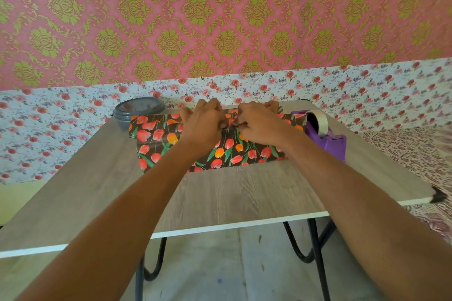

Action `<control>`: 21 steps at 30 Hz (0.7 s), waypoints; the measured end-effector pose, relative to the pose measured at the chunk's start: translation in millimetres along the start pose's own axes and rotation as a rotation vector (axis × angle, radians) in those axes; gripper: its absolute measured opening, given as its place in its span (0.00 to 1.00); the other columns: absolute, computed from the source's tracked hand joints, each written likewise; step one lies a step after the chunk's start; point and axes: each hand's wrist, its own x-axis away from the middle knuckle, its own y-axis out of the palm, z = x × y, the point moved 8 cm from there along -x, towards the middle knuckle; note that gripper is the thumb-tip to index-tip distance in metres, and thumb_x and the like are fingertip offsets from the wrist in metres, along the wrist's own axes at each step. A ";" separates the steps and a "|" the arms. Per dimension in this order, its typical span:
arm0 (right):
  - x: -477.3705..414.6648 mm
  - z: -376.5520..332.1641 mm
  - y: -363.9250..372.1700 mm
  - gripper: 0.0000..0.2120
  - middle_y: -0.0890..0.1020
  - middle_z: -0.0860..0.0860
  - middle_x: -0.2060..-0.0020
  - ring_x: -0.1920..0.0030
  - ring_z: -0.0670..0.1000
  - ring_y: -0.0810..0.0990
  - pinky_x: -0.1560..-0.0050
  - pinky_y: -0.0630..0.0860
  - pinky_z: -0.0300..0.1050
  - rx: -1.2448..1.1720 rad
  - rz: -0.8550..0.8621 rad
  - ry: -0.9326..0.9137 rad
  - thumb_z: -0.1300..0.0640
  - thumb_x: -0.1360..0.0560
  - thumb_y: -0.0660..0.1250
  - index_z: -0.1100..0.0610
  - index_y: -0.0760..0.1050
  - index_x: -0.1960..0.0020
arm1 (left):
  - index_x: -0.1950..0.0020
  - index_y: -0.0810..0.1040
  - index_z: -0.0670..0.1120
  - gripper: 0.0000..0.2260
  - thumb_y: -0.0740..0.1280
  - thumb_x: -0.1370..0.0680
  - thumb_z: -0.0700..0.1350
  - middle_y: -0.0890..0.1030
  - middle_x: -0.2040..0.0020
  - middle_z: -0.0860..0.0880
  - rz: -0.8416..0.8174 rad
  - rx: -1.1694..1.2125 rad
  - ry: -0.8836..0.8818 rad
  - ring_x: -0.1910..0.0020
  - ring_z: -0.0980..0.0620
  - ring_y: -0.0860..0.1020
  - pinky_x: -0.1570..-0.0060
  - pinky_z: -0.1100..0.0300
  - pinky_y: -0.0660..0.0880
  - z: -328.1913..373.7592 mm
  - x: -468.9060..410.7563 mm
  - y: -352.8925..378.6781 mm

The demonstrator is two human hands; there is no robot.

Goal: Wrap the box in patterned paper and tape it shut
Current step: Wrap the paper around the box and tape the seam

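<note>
The dark wrapping paper printed with red and orange tulips (156,135) lies folded over the box, which is hidden beneath it, at the far middle of the pale wood-grain table (232,190). The left hand (203,122) and right hand (261,127) meet on top at the middle. Each grip is narrow, with curled fingers pinching the paper where its edges seem to overlap, probably to pull the seam taut and keep it from springing open before tape goes on. The purple plastic tape dispenser (330,140) stands just beside the package's right end, likely so one hand can reach it while the other holds the seam. A grey lidded round container (139,110) sits at the far left, behind the package.
</note>
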 end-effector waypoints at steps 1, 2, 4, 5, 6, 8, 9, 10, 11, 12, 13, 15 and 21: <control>0.0 2.7 3.4 0.13 0.73 0.47 0.56 0.50 0.51 0.73 0.44 0.67 0.57 -0.017 -0.042 -0.011 0.57 0.31 0.61 0.58 0.84 0.56 | 0.45 0.86 0.51 0.09 0.67 0.20 0.42 0.76 0.45 0.53 0.009 0.015 0.026 0.41 0.47 0.69 0.48 0.49 0.56 -0.8 6.7 1.0; 0.5 5.3 6.0 0.15 0.74 0.47 0.52 0.47 0.51 0.73 0.42 0.70 0.61 -0.045 -0.076 -0.014 0.57 0.32 0.61 0.58 0.85 0.54 | 0.41 0.85 0.52 0.10 0.67 0.19 0.45 0.77 0.44 0.53 0.012 0.032 0.045 0.40 0.47 0.69 0.48 0.49 0.56 -2.7 13.8 2.2; 0.3 9.9 5.4 0.17 0.74 0.47 0.38 0.35 0.50 0.70 0.36 0.69 0.64 -0.099 -0.126 -0.007 0.59 0.31 0.63 0.54 0.86 0.47 | 0.35 0.82 0.54 0.13 0.67 0.19 0.45 0.77 0.42 0.53 -0.002 0.024 0.063 0.37 0.46 0.69 0.44 0.47 0.59 -6.4 24.7 4.3; -0.2 11.1 3.2 0.17 0.72 0.46 0.31 0.31 0.50 0.68 0.33 0.67 0.64 -0.126 -0.150 0.001 0.60 0.30 0.65 0.51 0.86 0.45 | 0.34 0.81 0.54 0.16 0.67 0.20 0.43 0.77 0.41 0.53 -0.019 0.018 0.057 0.36 0.46 0.69 0.41 0.45 0.61 -8.0 26.1 6.4; -0.5 10.4 0.1 0.16 0.69 0.46 0.26 0.28 0.51 0.67 0.31 0.65 0.65 -0.132 -0.173 -0.001 0.60 0.28 0.67 0.50 0.86 0.44 | 0.33 0.81 0.54 0.18 0.67 0.20 0.40 0.78 0.40 0.53 -0.031 0.027 0.041 0.35 0.46 0.69 0.39 0.43 0.62 -9.3 26.3 7.1; -4.8 8.3 -5.1 0.08 0.67 0.48 0.23 0.25 0.54 0.66 0.27 0.60 0.63 -0.139 -0.208 -0.003 0.57 0.24 0.69 0.54 0.86 0.48 | 0.34 0.82 0.53 0.19 0.68 0.22 0.37 0.79 0.40 0.52 -0.040 0.073 0.023 0.35 0.44 0.70 0.38 0.40 0.63 -10.0 23.2 7.7; -8.6 8.4 -6.5 0.09 0.69 0.50 0.24 0.25 0.54 0.67 0.27 0.60 0.60 -0.181 -0.210 0.005 0.55 0.22 0.69 0.60 0.85 0.53 | 0.35 0.82 0.53 0.19 0.68 0.22 0.36 0.79 0.41 0.52 -0.037 0.092 0.023 0.35 0.44 0.70 0.38 0.39 0.64 -10.5 21.4 8.3; -12.2 8.4 -8.7 0.13 0.72 0.53 0.26 0.26 0.55 0.69 0.27 0.61 0.59 -0.228 -0.196 0.017 0.55 0.21 0.69 0.65 0.82 0.57 | 0.36 0.83 0.52 0.19 0.68 0.23 0.35 0.80 0.41 0.52 -0.032 0.104 0.020 0.35 0.44 0.71 0.39 0.39 0.64 -11.5 20.2 9.1; -17.0 10.0 -9.9 0.15 0.76 0.57 0.29 0.28 0.58 0.73 0.29 0.66 0.58 -0.277 -0.174 0.039 0.57 0.21 0.68 0.67 0.80 0.60 | 0.36 0.84 0.52 0.19 0.69 0.23 0.35 0.81 0.41 0.52 -0.023 0.112 0.018 0.36 0.44 0.71 0.40 0.41 0.63 -12.9 19.9 9.4; -22.3 13.6 -10.2 0.14 0.79 0.61 0.34 0.32 0.61 0.77 0.33 0.70 0.58 -0.307 -0.141 0.065 0.58 0.22 0.68 0.66 0.80 0.62 | 0.37 0.84 0.52 0.20 0.68 0.24 0.34 0.81 0.42 0.53 -0.010 0.122 0.021 0.37 0.45 0.71 0.42 0.43 0.61 -14.8 19.7 8.9; -26.1 18.7 -10.2 0.12 0.81 0.63 0.38 0.36 0.64 0.79 0.36 0.74 0.58 -0.319 -0.122 0.093 0.60 0.23 0.69 0.63 0.80 0.64 | 0.39 0.85 0.53 0.20 0.68 0.24 0.33 0.81 0.44 0.54 0.004 0.131 0.030 0.38 0.46 0.71 0.44 0.45 0.59 -15.4 19.3 7.5; -33.2 27.9 -6.2 0.09 0.82 0.64 0.41 0.40 0.64 0.82 0.44 0.78 0.57 -0.349 -0.122 0.143 0.60 0.25 0.72 0.58 0.81 0.64 | 0.39 0.85 0.54 0.21 0.66 0.24 0.34 0.81 0.44 0.56 -0.001 0.139 0.039 0.39 0.47 0.71 0.46 0.46 0.58 -18.5 18.3 6.4; -51.3 40.6 0.8 0.13 0.81 0.53 0.40 0.36 0.57 0.78 0.35 0.75 0.57 -0.335 -0.229 0.164 0.52 0.26 0.77 0.51 0.79 0.44 | 0.30 0.77 0.58 0.25 0.63 0.21 0.35 0.75 0.40 0.55 -0.137 0.022 0.035 0.35 0.48 0.68 0.33 0.35 0.57 -22.2 14.8 10.4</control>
